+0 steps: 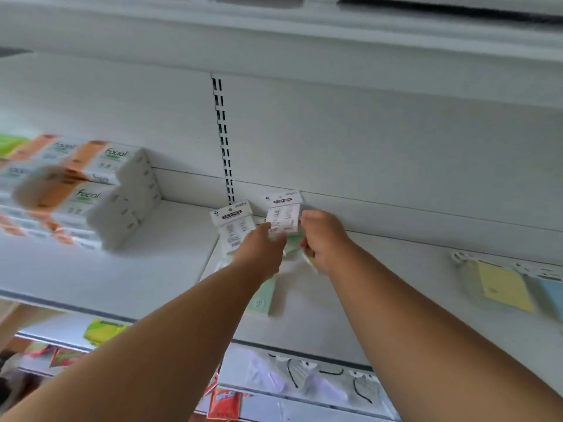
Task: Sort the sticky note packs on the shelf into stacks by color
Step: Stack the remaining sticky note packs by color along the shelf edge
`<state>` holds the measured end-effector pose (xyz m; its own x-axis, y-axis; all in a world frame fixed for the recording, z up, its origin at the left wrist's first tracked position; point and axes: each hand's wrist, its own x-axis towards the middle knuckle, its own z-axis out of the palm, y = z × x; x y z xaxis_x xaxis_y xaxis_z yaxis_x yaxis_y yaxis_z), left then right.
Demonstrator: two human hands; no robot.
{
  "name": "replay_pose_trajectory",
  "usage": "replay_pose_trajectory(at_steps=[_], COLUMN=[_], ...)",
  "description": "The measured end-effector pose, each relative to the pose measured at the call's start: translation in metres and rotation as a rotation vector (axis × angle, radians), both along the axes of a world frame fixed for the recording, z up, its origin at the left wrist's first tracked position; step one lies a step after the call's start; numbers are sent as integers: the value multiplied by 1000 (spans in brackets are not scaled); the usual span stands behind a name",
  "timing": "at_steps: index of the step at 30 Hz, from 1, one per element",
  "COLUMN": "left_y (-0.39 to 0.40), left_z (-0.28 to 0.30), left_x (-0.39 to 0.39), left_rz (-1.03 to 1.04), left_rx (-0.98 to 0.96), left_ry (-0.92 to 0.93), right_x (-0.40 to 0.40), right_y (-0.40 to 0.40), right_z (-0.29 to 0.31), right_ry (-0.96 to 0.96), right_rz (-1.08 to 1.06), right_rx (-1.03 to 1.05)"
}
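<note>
Here both hands reach up to the white shelf (170, 263), close to the slotted upright (224, 141) in its back wall. The left hand (259, 254) has its fingers curled on the lower edge of a sticky note pack (283, 219) with a white header card, held upright just right of the upright's foot. The right hand (323, 239) is just beside it, fingers curled on a greenish pack (294, 242) lower down; motion blur hides the exact grip. A second white-headed pack (233, 226) leans below the upright, touching the left hand's left side. A pale green pack (262, 298) lies flat on the shelf under the left wrist. Far right of the upright, a yellow pack (504, 286) and a blue pack (553, 296) lie side by side. Left of the upright stand stacked tissue boxes (100, 190), blurred.
</note>
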<state>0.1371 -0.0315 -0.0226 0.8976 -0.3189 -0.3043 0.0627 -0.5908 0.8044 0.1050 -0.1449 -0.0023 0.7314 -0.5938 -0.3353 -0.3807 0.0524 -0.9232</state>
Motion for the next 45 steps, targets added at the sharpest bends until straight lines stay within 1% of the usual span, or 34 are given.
replay_pose_trajectory(at_steps=[2,4,5,7,9,11,12,13,15,16,17,18,19,20,22,23,24,28,31,34,36,38,41,43,45], left_y=[7,13,15,19,20,20,20,19,16,13,10,5,1,-5,-19,-29,-37,-84,-130,-180,-216,-257,-321,-357,-385], left_z=[6,8,7,7,6,2,0,0,0,2,2,1,0,-1,-4,-4,-4,0,3,1,1,4,8,8,9], left_x=[7,13,15,14,10,3,-1,-6,-21,-30,-39,-48,-57,-66,-83,-94,-101,-148,-196,-251,-292,-328,-370,-392,-411], left_rz=[61,144,164,152,166,197,201,197,168,145,107,61,13,-47,-193,-263,-313,-466,-547,-555,-555,-559,-575,-617,-673], left_rx=[-136,-315,-370,-386,-419,-466,-512,-572,-685,-725,-745,-737,-686,-591,-364,-290,-257,-199,-168,-158,-156,-146,-131,-65,30], left_ry=[133,236,248,212,179,203,250,322,472,532,570,579,555,489,323,260,213,88,41,-15,-56,-65,-64,-127,-207], right_x=[1,0,0,-4,-9,-17,-22,-28,-43,-53,-63,-73,-84,-97,-125,-142,-155,-216,-266,-324,-365,-403,-452,-479,-498], right_y=[3,7,10,19,25,24,22,19,9,3,-5,-12,-21,-30,-47,-59,-67,-109,-153,-202,-237,-277,-334,-364,-387], right_z=[3,4,2,0,-3,-8,-9,-10,-8,-7,-5,-3,0,1,1,-1,-2,-4,-4,-3,0,3,3,1,-1], right_ry=[-18,2,19,35,28,-4,-18,-14,57,84,82,65,45,39,43,46,48,68,79,123,160,183,216,278,364], right_rz=[-68,-17,43,170,202,86,0,-76,-189,-216,-223,-227,-230,-236,-246,-258,-259,-299,-352,-367,-365,-368,-419,-421,-399], right_rx=[158,214,180,67,-43,-118,-159,-219,-328,-320,-257,-172,-104,-74,-79,-80,-75,-117,-230,-400,-457,-467,-408,-389,-428])
